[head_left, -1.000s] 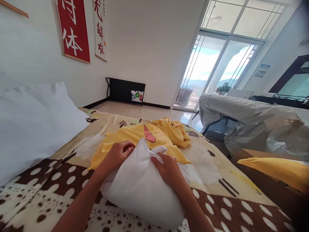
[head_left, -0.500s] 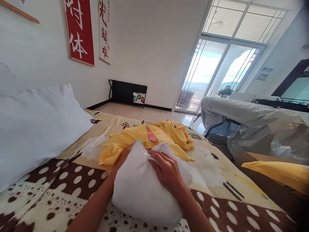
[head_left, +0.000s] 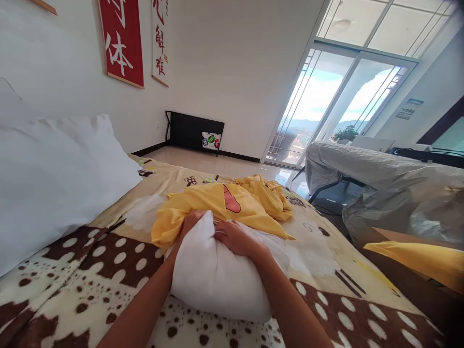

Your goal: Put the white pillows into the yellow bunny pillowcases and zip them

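A plump white pillow (head_left: 213, 275) lies on the patterned blanket (head_left: 90, 270) in front of me. My left hand (head_left: 191, 221) grips its far left corner, fingers curled behind it against the yellow pillowcase (head_left: 217, 205). My right hand (head_left: 234, 237) rests on top of the pillow with fingers curled over its far end. The yellow pillowcase, with a pink cartoon print, lies crumpled just beyond the pillow, its near edge touching my hands.
A large white pillow (head_left: 54, 179) fills the left side of the bed. To the right stand furniture under a grey plastic cover (head_left: 384, 188) and a yellow cloth (head_left: 416, 258). Glass balcony doors (head_left: 326, 111) and a black rack (head_left: 194, 133) are at the far wall.
My left hand has slid from the top of the pillow to behind its far corner. My right hand moved forward and left along the top. The pillow's loose far tip is pressed down.
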The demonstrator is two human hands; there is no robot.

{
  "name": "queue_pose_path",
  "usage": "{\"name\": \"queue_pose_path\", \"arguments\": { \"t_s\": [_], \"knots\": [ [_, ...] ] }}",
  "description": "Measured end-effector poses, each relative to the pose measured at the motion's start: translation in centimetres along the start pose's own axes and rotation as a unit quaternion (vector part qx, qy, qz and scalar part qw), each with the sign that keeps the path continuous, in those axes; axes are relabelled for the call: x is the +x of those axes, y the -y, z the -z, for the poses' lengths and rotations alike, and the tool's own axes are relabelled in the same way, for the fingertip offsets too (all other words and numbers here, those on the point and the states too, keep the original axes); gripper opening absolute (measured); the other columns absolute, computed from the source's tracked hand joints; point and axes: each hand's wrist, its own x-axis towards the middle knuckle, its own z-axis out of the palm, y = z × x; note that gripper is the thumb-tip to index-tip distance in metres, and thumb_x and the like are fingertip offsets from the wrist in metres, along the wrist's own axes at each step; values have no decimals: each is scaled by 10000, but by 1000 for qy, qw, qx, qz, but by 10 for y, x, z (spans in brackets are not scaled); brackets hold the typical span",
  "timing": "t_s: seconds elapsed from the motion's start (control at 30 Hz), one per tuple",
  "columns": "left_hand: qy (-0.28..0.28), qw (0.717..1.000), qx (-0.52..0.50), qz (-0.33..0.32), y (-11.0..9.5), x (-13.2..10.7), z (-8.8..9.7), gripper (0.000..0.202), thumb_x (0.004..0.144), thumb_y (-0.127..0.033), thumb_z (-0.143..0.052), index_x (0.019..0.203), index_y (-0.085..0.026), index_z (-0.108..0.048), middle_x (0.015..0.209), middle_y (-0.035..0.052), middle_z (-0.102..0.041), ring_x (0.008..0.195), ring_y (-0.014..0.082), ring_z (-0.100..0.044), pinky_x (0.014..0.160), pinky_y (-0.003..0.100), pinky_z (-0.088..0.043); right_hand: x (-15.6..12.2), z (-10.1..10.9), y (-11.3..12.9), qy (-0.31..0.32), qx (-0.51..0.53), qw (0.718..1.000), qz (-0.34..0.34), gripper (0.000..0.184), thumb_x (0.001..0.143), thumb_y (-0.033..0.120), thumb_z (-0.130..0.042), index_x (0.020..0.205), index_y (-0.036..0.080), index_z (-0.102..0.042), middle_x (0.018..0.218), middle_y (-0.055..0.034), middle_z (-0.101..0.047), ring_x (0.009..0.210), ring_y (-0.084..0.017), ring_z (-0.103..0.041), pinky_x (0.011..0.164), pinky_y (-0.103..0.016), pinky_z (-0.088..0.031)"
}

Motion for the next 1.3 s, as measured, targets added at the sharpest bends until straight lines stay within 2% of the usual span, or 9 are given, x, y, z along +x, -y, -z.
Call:
{"name": "queue_pose_path", "arguments": {
  "t_s": [0.1, 0.27, 0.4, 0.53, 0.77, 0.93, 1.07, 1.17, 1.3],
  "knots": [
    [2, 999, 32, -19, -4, -4, 7, 125, 700, -221, -684, 598, -181, -624, 690, 21, -615, 822, 191, -548, 778, 304, -437, -14, -4, 5, -15, -40, 999, -25, 215, 894, 292, -498, 857, 236, -702, 870, -29, -703, 831, -183, -622, 685, -262, -398],
    [26, 999, -26, -3, -30, -15, 19, 183, 699, -343, -638, 622, -178, -613, 609, -7, -589, 590, 132, -498, 568, 244, -366, -30, -13, 13, -37, -81, 995, -52, 229, 905, 294, -490, 847, 222, -699, 831, -50, -708, 824, -203, -638, 688, -278, -383],
    [6, 999, -9, -32, -44, -23, 17, 151, 709, -304, -616, 625, -186, -572, 632, -11, -568, 629, 136, -502, 608, 249, -379, -36, -12, 13, -63, -80, 992, -74, 238, 912, 299, -478, 844, 210, -689, 844, -58, -711, 838, -212, -639, 681, -283, -370],
    [1, 992, 87, -93, -51, -25, 18, 149, 745, -262, -583, 633, -199, -506, 682, -5, -539, 692, 154, -492, 657, 272, -377, -48, -2, 14, -90, -54, 990, -90, 275, 937, 325, -438, 847, 225, -678, 828, -40, -708, 832, -200, -638, 653, -278, -343],
    [59, 970, 198, -128, -54, -24, 30, 162, 781, -270, -574, 647, -195, -520, 690, -6, -538, 698, 158, -477, 669, 289, -348, -63, 9, 21, -68, -60, 994, -56, 278, 925, 338, -472, 736, 224, -642, 757, -13, -700, 739, -179, -626, 603, -290, -271],
    [71, 983, 140, -91, -59, -29, 30, 230, 772, -254, -562, 594, -184, -435, 636, -39, -475, 611, 115, -438, 596, 256, -332, -66, 14, 18, -41, -24, 999, -14, 281, 911, 346, -504, 700, 206, -624, 754, -3, -699, 750, -162, -615, 622, -280, -266],
    [84, 989, 85, -81, -61, -28, 32, 252, 768, -289, -588, 591, -184, -442, 599, -51, -436, 576, 101, -403, 548, 238, -319, -71, 19, 18, -35, -10, 999, 6, 280, 913, 338, -506, 700, 200, -623, 762, -2, -701, 729, -146, -605, 616, -276, -259],
    [56, 989, 96, -95, -63, -30, 32, 242, 786, -291, -591, 608, -184, -466, 617, -49, -453, 581, 99, -409, 547, 231, -326, -74, 23, 19, -27, -6, 1000, 14, 285, 911, 338, -512, 688, 197, -618, 747, -2, -696, 708, -138, -598, 609, -273, -258],
    [-27, 971, 177, -155, -64, -35, 26, 205, 833, -248, -555, 650, -183, -489, 695, -25, -503, 658, 116, -463, 619, 239, -365, -76, 24, 20, -61, -2, 998, -14, 305, 929, 340, -479, 689, 198, -603, 727, -3, -681, 717, -146, -596, 610, -265, -264]
  ]
}}
